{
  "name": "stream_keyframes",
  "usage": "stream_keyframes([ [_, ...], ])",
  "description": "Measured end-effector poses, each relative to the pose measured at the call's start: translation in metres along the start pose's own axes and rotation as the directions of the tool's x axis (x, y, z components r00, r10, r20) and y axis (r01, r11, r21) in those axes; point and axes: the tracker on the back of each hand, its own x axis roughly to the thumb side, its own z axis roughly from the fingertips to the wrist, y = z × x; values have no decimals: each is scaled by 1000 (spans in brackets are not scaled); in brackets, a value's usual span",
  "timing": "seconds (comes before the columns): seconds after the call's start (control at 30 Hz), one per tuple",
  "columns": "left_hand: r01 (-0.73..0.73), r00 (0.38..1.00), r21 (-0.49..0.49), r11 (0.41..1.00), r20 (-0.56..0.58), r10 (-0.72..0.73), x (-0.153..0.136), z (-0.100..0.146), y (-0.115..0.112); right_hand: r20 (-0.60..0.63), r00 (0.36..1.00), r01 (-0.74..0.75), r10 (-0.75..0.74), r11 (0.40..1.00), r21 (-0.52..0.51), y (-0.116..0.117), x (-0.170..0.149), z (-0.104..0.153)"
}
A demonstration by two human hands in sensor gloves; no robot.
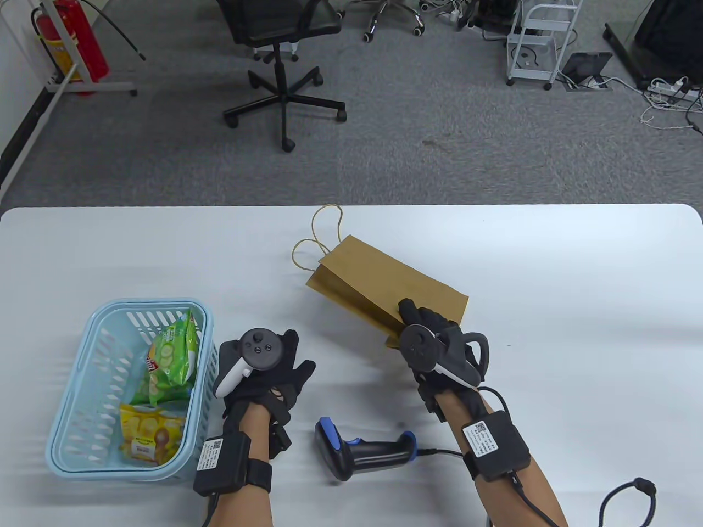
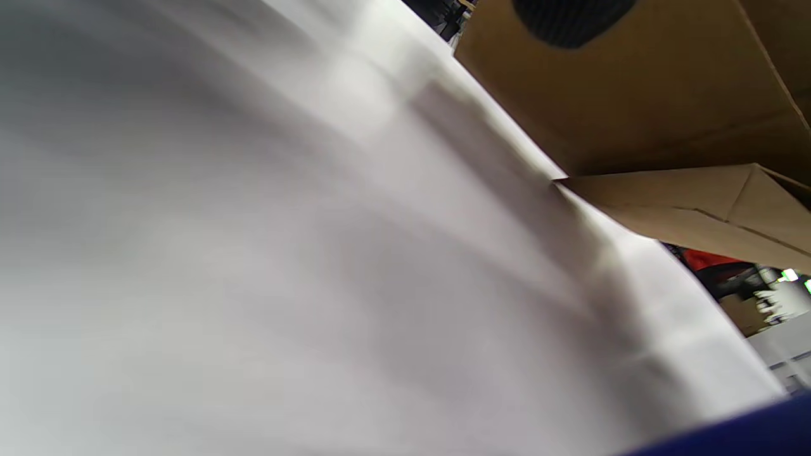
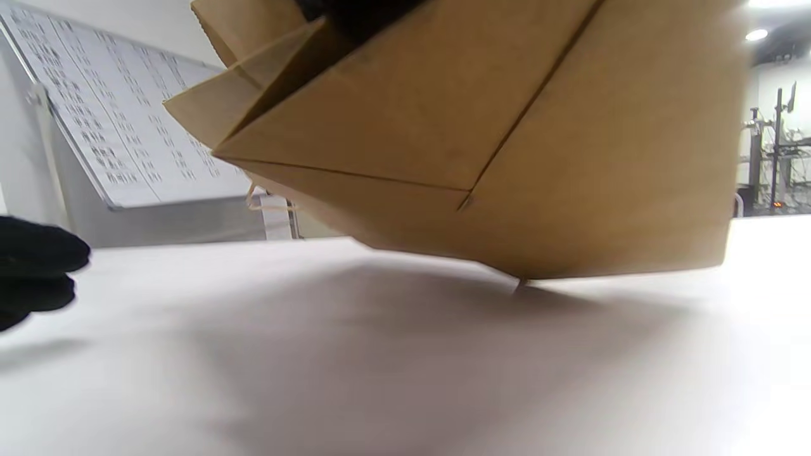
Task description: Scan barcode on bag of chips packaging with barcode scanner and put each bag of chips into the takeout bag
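The takeout bag (image 1: 384, 285) lies tipped on the worktop (image 1: 549, 329), its bottom end lifted in the right hand (image 1: 434, 343), apparently pinched. The left hand (image 1: 263, 373) rests flat and empty left of it. Setup step: the bag needs standing open before scanning the chips (image 1: 170, 357) in the basket (image 1: 71, 417) with the scanner (image 1: 362, 450).

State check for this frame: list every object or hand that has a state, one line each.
Takeout bag: folded flat, bottom end lifted off the table by the right hand.
Right hand: grips the bag's bottom end.
Left hand: fingers spread, holds nothing.
Barcode scanner: lying on the table, untouched.
Basket: holds two chip bags.
Green chip bag: in basket.
Yellow chip bag: in basket.
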Motion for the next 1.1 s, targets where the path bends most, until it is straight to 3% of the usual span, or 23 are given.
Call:
stream_keyframes([
  [0.23, -93, 993, 20, 996, 79, 91, 14, -2, -1, 41, 981, 195, -192, 978, -80, -24, -8, 8],
  [0.4, -297, 944, 69, 952, 170, 282, 22, 3, 16, 91, 920, 389, -381, 916, -95, -49, -8, 9],
  [0.53, -467, 871, 110, 877, 229, 435, 36, 2, 29, 164, 822, 564, -545, 821, -95, -74, -13, 12],
  [0.63, -518, 834, 105, 849, 285, 473, 44, -3, 35, 238, 701, 694, -672, 720, -9, -86, -20, 13],
  [0.73, -616, 756, 130, 777, 373, 538, 44, -8, 38, 279, 600, 771, -750, 635, 49, -92, -24, 16],
  [0.77, -655, 713, 92, 750, 405, 573, 43, -10, 38, 293, 578, 780, -761, 621, 73, -93, -25, 16],
  [0.9, -727, 602, -10, 687, 472, 644, 38, -13, 34, 311, 544, 791, -780, 600, 120, -92, -27, 15],
  [1.0, -694, 636, -3, 720, 466, 615, 33, -14, 35, 308, 570, 774, -762, 624, 110, -90, -28, 15],
  [1.1, -693, 660, 61, 719, 457, 597, 30, -15, 33, 294, 641, 737, -709, 675, 20, -89, -31, 18],
])
